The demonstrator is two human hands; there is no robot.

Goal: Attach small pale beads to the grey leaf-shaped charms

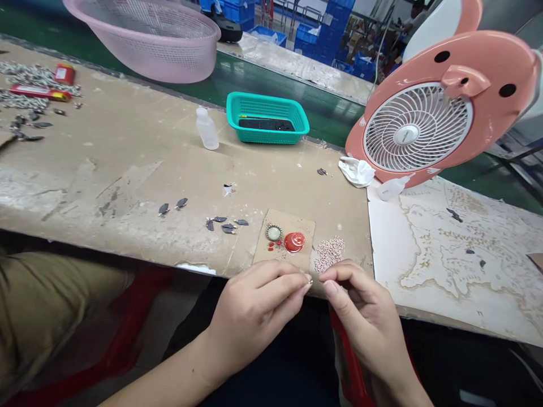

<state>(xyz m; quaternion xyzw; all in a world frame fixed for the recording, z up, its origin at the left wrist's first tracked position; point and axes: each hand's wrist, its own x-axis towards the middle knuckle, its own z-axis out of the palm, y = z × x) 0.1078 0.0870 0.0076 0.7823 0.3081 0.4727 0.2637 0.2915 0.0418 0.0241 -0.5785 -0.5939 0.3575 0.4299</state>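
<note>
Right now the left hand (pixel 250 316) and right hand (pixel 365 316) meet, each grip pinched closed on a tiny pale piece (pixel 309 281), too small to make out clearly, just below the tan cardboard square (pixel 284 240). Right of that square sits a heap of pale pink beads (pixel 328 253); left of it, dark leaf-shaped metal charms (pixel 224 224).

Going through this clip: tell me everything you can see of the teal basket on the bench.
The teal basket is a shallow rectangular container of what looks like plastic, with perforated mesh walls and a solid rim. It sits upright on the worn tan bench top, near the far edge and beside a translucent plastic squeeze bottle. A flat black object lies inside it. No hand touches it.
</note>
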